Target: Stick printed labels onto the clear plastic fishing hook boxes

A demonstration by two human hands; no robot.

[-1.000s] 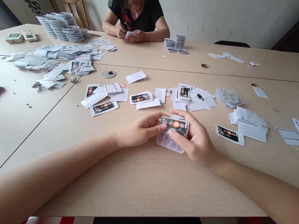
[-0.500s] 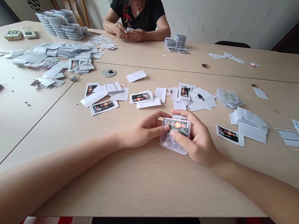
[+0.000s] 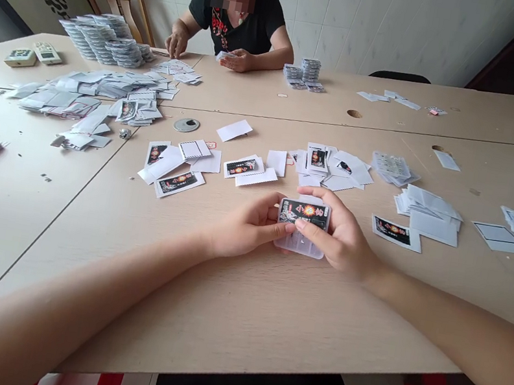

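Observation:
Between my two hands is a small clear plastic case [image 3: 302,245] with a black label [image 3: 306,211] across its upper part. My left hand [image 3: 256,224] grips its left edge, thumb on the front. On the right side my right hand [image 3: 341,236] holds it, thumb over the label's lower edge and forefinger along the top. What lies inside the case is too small to make out. Just beyond my hands are loose white cards and labels [image 3: 334,172]. A black-printed label [image 3: 395,233] lies to the right, beside a stack of white cards [image 3: 435,216].
Across the table [image 3: 216,317] a person [image 3: 238,25] sits handling a case. Stacked cases [image 3: 100,38] and a heap of white packets [image 3: 101,88] stand on the left. Several clear cases [image 3: 392,168] lie right of centre. A round metal cover [image 3: 186,125] sits in the tabletop.
The case in my hands has tilted, so its label shows more fully. The person opposite has moved one hand from the case to the cards at that person's side.

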